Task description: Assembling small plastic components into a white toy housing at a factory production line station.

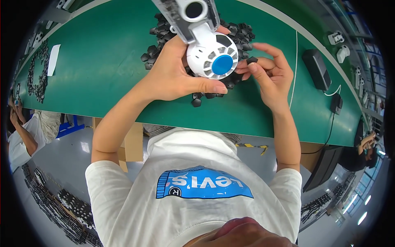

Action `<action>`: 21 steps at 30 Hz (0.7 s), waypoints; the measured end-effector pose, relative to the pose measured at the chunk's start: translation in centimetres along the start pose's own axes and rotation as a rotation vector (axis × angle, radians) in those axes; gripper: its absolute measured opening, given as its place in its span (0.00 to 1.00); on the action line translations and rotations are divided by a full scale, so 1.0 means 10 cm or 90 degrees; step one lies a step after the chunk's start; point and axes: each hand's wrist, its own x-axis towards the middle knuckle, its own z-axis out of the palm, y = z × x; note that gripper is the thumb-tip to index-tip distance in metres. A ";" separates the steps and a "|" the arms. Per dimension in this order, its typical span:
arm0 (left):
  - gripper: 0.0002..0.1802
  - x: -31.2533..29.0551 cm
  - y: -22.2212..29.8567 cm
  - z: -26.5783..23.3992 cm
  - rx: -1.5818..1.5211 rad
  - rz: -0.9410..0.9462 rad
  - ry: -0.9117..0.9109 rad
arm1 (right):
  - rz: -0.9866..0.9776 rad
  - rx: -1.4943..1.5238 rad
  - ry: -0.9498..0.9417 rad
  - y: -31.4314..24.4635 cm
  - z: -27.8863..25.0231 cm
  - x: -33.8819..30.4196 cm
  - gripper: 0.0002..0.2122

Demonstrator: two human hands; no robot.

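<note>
My left hand (175, 74) is wrapped round a white plastic device (196, 59) with a rounded head, a ring of grey slots and a blue disc (222, 64). A clear and white arm-like part (191, 12) of it reaches up past the top edge of the view. To its right, my right hand (271, 76) pinches a small black faceted piece (252, 60) between thumb and fingers, close beside the device's head. One dark piece sits in a slot at the head's upper side. Behind and below the device lies a heap of similar black pieces (242, 35) on the green table.
The green table (111, 61) curves across the view. On the right stand a black box-shaped device (317, 69) and an adapter (336, 103) with cables. Far left are a dark pile of parts (38, 76) and a white strip (53, 60). Other people work at both sides.
</note>
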 end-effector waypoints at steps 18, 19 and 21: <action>0.59 -0.04 -0.13 0.08 0.193 0.038 -0.060 | -0.243 -0.173 -0.174 0.09 0.11 -0.12 0.06; 0.59 -0.04 -0.14 0.08 0.191 0.036 -0.060 | -0.263 -0.185 -0.174 0.10 0.11 -0.11 0.06; 0.59 -0.05 -0.15 0.11 0.198 0.027 -0.042 | -0.281 -0.198 -0.174 0.10 0.12 -0.12 0.07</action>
